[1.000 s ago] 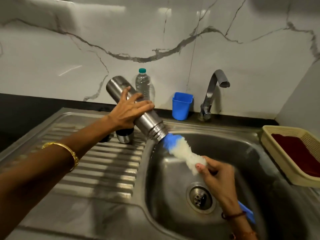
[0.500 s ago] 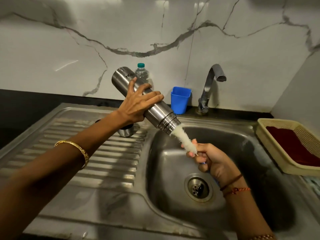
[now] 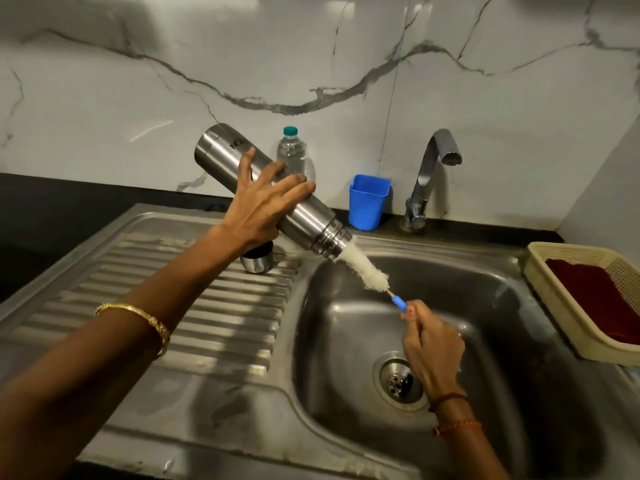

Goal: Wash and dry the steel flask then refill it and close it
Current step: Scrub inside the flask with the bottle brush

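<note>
Flask (image 3: 277,195), held tilted with its open mouth pointing down over the left rim of the sink (image 3: 485,271), sits in the left hand (image 3: 258,209), whose fingers wrap round the steel body. Half a second ago the bottle brush (image 3: 365,270) was buried deeper and the right hand (image 3: 431,344) gripped it close to the bristles; now more of the white bristle head shows outside the mouth, and the right hand pinches the blue handle further back. This reads as the outward stroke of scrubbing, so the washing step seems to be under way, with rinsing, drying, refilling and closing not yet done. The flask's cap (image 3: 256,261) stands on the ribbed drainboard just below the left wrist. A water bottle (image 3: 292,154) and blue cup (image 3: 367,202) stand along the sink's back edge beside the tap (image 3: 429,174), which shows no water.
</note>
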`<move>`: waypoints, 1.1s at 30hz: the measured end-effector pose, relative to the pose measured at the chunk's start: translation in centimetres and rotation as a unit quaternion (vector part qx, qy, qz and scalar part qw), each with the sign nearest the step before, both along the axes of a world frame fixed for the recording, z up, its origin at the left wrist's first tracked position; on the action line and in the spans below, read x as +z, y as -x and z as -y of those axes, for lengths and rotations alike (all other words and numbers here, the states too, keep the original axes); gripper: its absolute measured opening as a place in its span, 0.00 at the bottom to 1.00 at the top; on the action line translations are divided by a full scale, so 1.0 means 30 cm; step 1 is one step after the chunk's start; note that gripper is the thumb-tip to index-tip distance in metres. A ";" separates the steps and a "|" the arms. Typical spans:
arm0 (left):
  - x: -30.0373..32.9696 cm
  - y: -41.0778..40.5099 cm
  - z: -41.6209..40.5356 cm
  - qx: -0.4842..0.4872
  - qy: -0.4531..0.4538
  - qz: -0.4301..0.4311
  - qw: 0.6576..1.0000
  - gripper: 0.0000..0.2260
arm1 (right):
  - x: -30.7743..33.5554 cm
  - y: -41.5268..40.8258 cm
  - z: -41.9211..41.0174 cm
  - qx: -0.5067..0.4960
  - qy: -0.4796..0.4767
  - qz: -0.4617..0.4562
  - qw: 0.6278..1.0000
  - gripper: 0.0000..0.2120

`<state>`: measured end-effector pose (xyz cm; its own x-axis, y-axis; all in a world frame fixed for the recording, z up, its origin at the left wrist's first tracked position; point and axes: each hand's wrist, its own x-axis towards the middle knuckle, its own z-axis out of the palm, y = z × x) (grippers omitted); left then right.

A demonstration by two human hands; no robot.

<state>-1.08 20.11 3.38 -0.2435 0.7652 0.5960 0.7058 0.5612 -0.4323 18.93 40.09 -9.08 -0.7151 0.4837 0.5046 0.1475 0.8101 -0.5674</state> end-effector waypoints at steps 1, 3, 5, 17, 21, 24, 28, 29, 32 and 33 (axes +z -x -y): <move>0.001 0.002 0.003 -0.001 0.003 -0.002 1.000 0.41 | 0.010 0.005 0.002 -0.003 0.018 0.001 1.000 0.20; 0.016 0.007 0.017 0.003 0.008 -0.004 1.000 0.41 | 0.031 0.014 0.000 0.044 0.104 0.028 0.993 0.17; 0.031 0.002 0.021 -0.001 0.025 -0.001 1.000 0.41 | 0.069 0.017 -0.002 0.132 0.316 0.070 0.937 0.16; 0.014 0.026 -0.061 -0.110 0.030 -0.173 0.978 0.18 | 0.078 0.023 0.030 0.196 0.680 0.179 0.683 0.12; 0.046 0.024 -0.062 -0.050 0.028 -0.121 0.991 0.28 | 0.035 0.015 0.001 0.088 0.223 0.005 0.971 0.09; 0.036 0.013 -0.070 -0.034 0.019 -0.060 0.997 0.32 | -0.013 -0.015 -0.012 -0.061 -0.099 -0.036 0.993 0.14; 0.037 0.005 -0.068 -0.048 0.023 -0.056 0.997 0.29 | 0.010 -0.028 0.004 -0.015 -0.037 -0.021 0.999 0.17; 0.043 0.006 -0.062 -0.058 0.029 -0.071 0.995 0.26 | 0.031 -0.030 0.010 0.039 0.069 0.011 0.997 0.16; 0.050 0.026 -0.037 -0.075 0.041 -0.103 0.991 0.20 | 0.110 -0.033 0.008 0.194 0.516 0.134 0.824 0.10; 0.045 0.026 -0.034 -0.081 0.030 -0.111 0.990 0.20 | 0.127 -0.033 -0.001 0.204 0.601 0.170 0.754 0.09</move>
